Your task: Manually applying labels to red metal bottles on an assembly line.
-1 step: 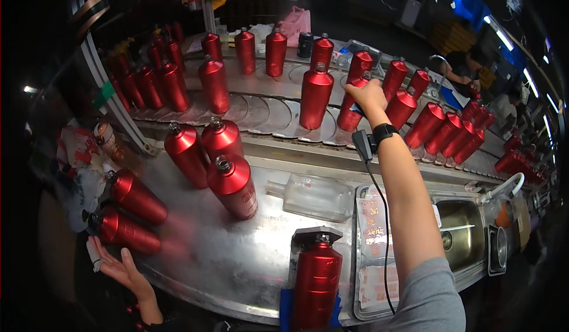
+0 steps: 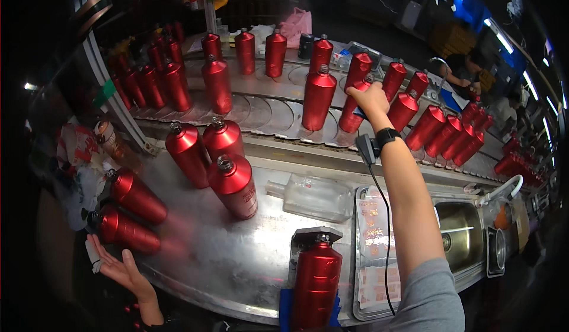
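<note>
My right hand [image 2: 372, 100], with a black strap on its wrist, reaches over to the conveyor. Its fingers wrap around the upper part of a red metallic bottle [image 2: 351, 119] standing there. Another upright red bottle [image 2: 319, 102] is just left of it. My left hand [image 2: 121, 271] is at the lower left, palm up with fingers spread and holding nothing; something white covers one fingertip. Close above it, a red bottle [image 2: 127, 230] lies on the metal bench [image 2: 219, 273], beside a second lying one [image 2: 139, 197].
Three red bottles [image 2: 232, 187] stand mid-bench, near a clear glass bottle [image 2: 319, 197] on its side. One red bottle [image 2: 318, 284] rests in a holder at the front edge. Printed sheets lie in a tray [image 2: 357, 261] beside a sink [image 2: 459, 231]. A black cable [image 2: 388, 231] hangs along my right arm.
My right hand and the bottle in it have shifted very slightly to the right, along with neighbouring conveyor bottles. My left hand stays in place.
</note>
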{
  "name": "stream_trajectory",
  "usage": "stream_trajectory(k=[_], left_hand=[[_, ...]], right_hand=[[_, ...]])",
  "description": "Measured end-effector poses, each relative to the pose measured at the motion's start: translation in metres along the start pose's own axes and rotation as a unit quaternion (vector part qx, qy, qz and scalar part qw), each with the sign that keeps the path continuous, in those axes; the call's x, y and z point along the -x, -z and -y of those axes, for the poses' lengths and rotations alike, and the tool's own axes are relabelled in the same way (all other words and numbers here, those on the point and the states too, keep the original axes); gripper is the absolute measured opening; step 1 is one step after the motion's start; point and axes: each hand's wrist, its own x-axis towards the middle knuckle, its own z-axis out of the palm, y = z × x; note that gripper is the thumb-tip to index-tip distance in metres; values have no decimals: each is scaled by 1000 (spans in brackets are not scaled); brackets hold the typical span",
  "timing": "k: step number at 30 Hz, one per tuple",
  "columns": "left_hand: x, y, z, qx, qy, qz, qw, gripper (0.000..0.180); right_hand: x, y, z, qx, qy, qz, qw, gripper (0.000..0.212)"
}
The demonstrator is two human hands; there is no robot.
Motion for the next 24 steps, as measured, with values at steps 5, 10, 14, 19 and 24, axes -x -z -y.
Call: stream_trajectory(k=[5,10,14,19,24], left_hand=[[-2,-29,-66,66,-98,94,989,80],[8,-60,-84,222,-92,247,939,85],[-5,-83,-127,237,-164,407,867,96],[6,-115,-186,324,-94,355,872,126],[13,-76,-145,234,23,327,915,116]], right_hand=[[23,43,-38,17,32,-27,999,84],[101,125,-29,-104,204,-2,973,79],[197,176,29,-355,304,207,860,75],[270,183,63,-348,495,323,728,89],[217,144,49,-317,523,194,767,80]])
